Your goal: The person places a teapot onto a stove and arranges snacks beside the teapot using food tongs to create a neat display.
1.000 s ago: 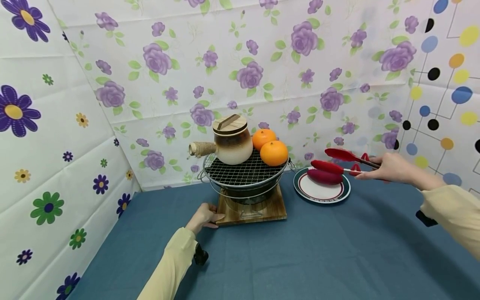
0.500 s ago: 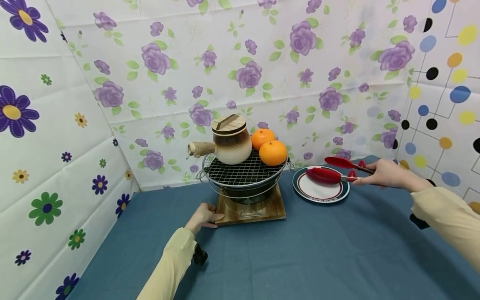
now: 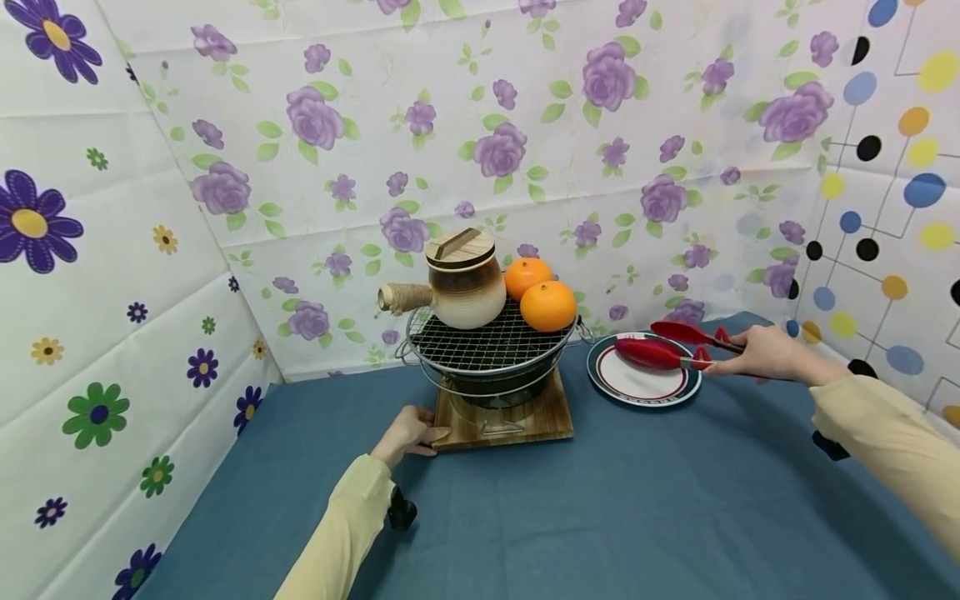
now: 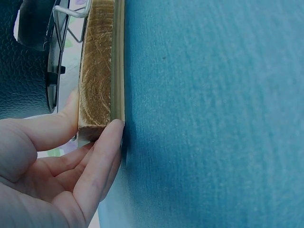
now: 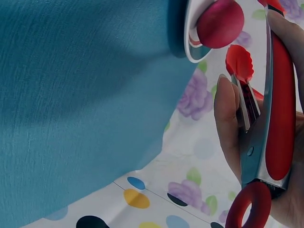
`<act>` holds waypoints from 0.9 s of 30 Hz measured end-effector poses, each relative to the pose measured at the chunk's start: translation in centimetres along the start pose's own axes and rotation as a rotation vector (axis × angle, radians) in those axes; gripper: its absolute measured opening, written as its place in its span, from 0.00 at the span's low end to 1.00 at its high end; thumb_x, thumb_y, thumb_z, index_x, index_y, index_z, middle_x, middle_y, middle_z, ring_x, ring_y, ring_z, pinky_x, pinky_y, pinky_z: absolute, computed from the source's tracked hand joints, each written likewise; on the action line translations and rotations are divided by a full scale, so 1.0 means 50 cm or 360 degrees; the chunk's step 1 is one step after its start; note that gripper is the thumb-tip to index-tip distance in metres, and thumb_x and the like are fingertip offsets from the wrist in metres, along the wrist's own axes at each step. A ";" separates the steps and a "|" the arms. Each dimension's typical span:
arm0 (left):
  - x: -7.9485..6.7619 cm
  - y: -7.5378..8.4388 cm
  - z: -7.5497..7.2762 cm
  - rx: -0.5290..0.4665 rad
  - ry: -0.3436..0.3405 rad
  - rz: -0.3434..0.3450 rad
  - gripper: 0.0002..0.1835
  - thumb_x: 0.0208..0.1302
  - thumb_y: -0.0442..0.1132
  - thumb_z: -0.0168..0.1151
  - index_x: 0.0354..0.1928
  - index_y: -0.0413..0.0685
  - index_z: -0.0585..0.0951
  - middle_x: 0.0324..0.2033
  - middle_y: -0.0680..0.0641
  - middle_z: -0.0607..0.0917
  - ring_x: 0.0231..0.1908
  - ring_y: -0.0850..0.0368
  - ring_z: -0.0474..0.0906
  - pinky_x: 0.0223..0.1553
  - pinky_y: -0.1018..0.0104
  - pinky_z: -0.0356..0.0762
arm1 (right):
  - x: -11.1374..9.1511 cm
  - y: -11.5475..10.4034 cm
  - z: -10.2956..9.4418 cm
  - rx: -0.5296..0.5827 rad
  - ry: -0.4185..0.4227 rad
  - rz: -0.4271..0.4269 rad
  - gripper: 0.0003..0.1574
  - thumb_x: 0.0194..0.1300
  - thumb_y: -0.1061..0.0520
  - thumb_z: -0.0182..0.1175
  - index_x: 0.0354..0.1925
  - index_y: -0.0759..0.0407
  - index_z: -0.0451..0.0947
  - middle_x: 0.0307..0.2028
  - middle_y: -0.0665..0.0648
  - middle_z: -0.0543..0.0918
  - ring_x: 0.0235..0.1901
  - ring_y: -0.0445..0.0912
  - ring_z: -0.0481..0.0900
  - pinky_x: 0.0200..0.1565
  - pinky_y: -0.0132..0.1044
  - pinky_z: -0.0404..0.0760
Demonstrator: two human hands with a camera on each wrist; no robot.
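Observation:
In the head view my left hand [image 3: 405, 433] grips the front left corner of a square wooden board [image 3: 465, 432]. The left wrist view shows the thumb on the top face of the board [image 4: 96, 71] and fingertips at its underside. My right hand [image 3: 772, 354] holds red-tipped tongs [image 3: 651, 352], their two tips spread apart. One tip overlaps a purple-red sweet potato [image 5: 221, 23] on the plate [image 3: 637, 387], largely hiding it in the head view. In the right wrist view the red-handled tongs [image 5: 280, 109] lie along the palm, a red ring at their end.
On the board stands a round black grill [image 3: 495, 387] with a wire mesh [image 3: 480, 350]. The mesh carries a lidded clay pot [image 3: 468, 296] with a rope-wrapped handle and two oranges [image 3: 548, 307]. A blue cloth [image 3: 570, 517] covers the table; patterned sheets hang behind and at both sides.
My right hand has moved the tongs slightly down and left, bringing the nearer tip over the sweet potato on the plate. The left hand has stayed on the board's corner.

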State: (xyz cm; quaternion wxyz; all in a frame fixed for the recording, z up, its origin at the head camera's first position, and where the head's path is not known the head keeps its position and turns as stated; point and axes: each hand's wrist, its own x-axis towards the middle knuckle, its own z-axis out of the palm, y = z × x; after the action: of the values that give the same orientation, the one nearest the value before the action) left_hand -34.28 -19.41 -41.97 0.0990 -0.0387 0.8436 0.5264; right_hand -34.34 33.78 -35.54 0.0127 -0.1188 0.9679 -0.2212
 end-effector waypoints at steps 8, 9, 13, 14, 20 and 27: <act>0.000 0.001 0.003 0.0002 -0.0011 -0.0003 0.29 0.56 0.27 0.62 0.56 0.19 0.62 0.48 0.26 0.68 0.39 0.41 0.75 0.30 0.58 0.81 | 0.010 0.013 0.015 0.0002 0.0001 -0.0002 0.47 0.48 0.35 0.65 0.45 0.77 0.73 0.10 0.54 0.69 0.11 0.48 0.72 0.20 0.37 0.75; 0.000 0.000 0.003 0.0005 -0.0009 -0.0002 0.29 0.56 0.27 0.62 0.55 0.19 0.62 0.48 0.26 0.68 0.39 0.41 0.75 0.30 0.58 0.81 | 0.010 0.013 0.017 0.0006 -0.0006 -0.0002 0.51 0.48 0.35 0.65 0.48 0.80 0.70 0.10 0.54 0.69 0.11 0.47 0.72 0.21 0.37 0.75; -0.001 0.002 0.002 0.0003 -0.0011 0.0001 0.29 0.56 0.28 0.63 0.55 0.20 0.62 0.48 0.26 0.68 0.39 0.41 0.75 0.30 0.58 0.81 | 0.013 0.017 0.020 0.0022 -0.0033 0.0015 0.55 0.49 0.35 0.64 0.51 0.83 0.66 0.11 0.55 0.70 0.12 0.49 0.72 0.21 0.38 0.75; -0.001 0.002 0.002 0.0004 -0.0014 0.0006 0.29 0.56 0.28 0.63 0.55 0.20 0.62 0.48 0.26 0.68 0.39 0.41 0.75 0.30 0.58 0.81 | 0.013 0.017 0.021 0.0026 -0.0036 0.0021 0.55 0.49 0.35 0.64 0.51 0.83 0.66 0.11 0.55 0.71 0.12 0.49 0.73 0.21 0.38 0.74; -0.001 0.003 -0.001 0.0002 -0.0011 0.0012 0.28 0.56 0.27 0.62 0.56 0.20 0.62 0.50 0.26 0.67 0.40 0.39 0.73 0.30 0.59 0.81 | 0.019 0.021 0.025 0.0016 -0.0040 0.0035 0.57 0.48 0.33 0.64 0.51 0.83 0.66 0.12 0.55 0.71 0.13 0.49 0.72 0.20 0.37 0.71; -0.002 0.003 -0.002 -0.0008 -0.0015 0.0011 0.28 0.56 0.27 0.62 0.55 0.20 0.62 0.49 0.26 0.67 0.40 0.39 0.73 0.31 0.58 0.80 | 0.022 0.030 0.038 0.0021 -0.0039 0.0044 0.51 0.47 0.32 0.64 0.46 0.79 0.71 0.10 0.54 0.68 0.10 0.45 0.66 0.19 0.36 0.67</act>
State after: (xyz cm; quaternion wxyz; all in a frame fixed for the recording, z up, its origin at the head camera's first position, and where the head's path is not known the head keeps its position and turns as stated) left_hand -34.20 -19.44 -41.80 0.1011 -0.0336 0.8418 0.5291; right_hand -35.61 34.01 -37.86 0.0286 -0.1080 0.9677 -0.2259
